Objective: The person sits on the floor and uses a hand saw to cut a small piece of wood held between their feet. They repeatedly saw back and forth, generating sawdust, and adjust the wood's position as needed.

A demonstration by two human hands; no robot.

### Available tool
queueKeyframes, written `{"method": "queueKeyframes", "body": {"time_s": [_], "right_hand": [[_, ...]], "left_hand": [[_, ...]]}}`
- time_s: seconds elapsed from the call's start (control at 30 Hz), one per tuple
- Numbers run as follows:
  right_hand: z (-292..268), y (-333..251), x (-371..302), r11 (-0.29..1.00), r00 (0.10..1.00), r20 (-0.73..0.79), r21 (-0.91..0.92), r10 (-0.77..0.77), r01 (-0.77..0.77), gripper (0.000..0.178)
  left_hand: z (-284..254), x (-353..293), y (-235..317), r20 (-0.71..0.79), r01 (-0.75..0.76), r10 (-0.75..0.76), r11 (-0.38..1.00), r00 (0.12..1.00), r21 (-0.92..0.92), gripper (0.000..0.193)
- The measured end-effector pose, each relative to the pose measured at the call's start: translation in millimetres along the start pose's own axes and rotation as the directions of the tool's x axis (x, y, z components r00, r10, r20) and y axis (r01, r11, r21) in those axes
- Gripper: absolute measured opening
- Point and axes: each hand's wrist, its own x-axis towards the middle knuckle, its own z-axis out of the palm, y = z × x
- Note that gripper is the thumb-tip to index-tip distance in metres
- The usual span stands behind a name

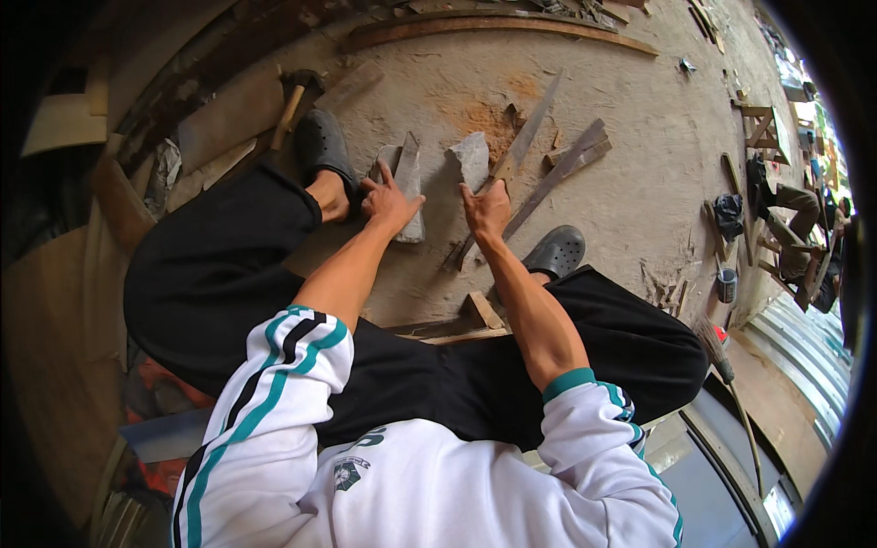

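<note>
A pale grey block, stone or concrete by its look, lies on the ground between my feet, with a short dark wooden strip along its top. My left hand rests over them, index finger stretched forward and thumb spread. To its right, my right hand is closed at the wooden handle of a handsaw, whose blade points away to the far right. A rough grey stone chunk sits just beyond that hand. Long dark wooden strips lie beside the saw.
Orange sawdust is spread beyond the stone. A hammer lies near my left shoe; my other shoe is at right. A long plank lies at the far side. Another person sits far right, near a broom.
</note>
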Motion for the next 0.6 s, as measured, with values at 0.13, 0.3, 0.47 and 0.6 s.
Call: {"method": "queueKeyframes", "body": {"time_s": [0.13, 0.3, 0.47, 0.6], "right_hand": [[23, -5, -17, 0.997, 0.997, -0.019, 0.027, -0.075, 0.075, 0.057], [39, 6, -30, 0.991, 0.991, 0.025, 0.024, -0.131, 0.131, 0.051], [39, 12, -26, 0.996, 0.992, 0.106, 0.054, -0.069, 0.064, 0.051], [44, 15, -34, 0.985, 0.990, 0.035, 0.105, -0.140, 0.135, 0.048]], "left_hand": [[1, -6, -6, -0.008, 0.025, -0.025, 0.998, 1.000, -0.062, 0.118], [10, -11, -1, -0.155, 0.053, -0.065, 0.995, 0.986, -0.083, 0.108], [23, -3, -8, -0.420, -0.250, 0.236, 0.968, 0.876, 0.021, 0.074], [19, 5, -10, -0.370, -0.316, 0.261, 0.944, 0.892, -0.096, 0.060]]}}
